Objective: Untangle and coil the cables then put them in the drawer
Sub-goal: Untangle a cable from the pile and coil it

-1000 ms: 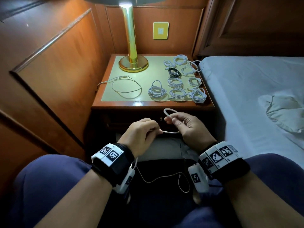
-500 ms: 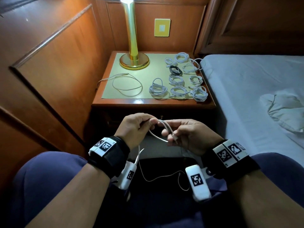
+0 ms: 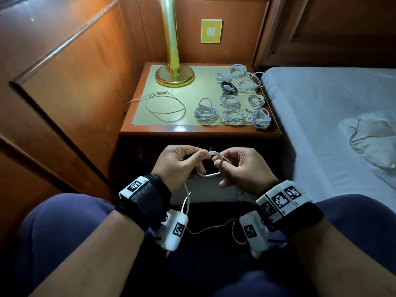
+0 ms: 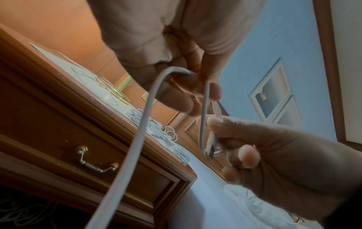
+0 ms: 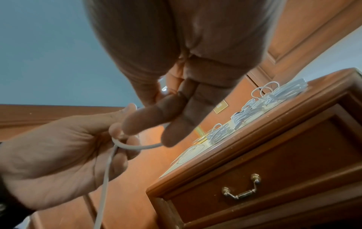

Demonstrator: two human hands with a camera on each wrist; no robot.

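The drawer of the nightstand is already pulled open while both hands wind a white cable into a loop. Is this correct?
Not quite: the drawer is closed, its front flush in the nightstand, as the right wrist view shows. The rest holds: the left hand and the right hand both grip the white cable, forming a loop.

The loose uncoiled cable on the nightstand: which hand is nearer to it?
Left. The left hand is below the loose cable, in front of the nightstand; the right hand is farther to the right. Both hold the white cable.
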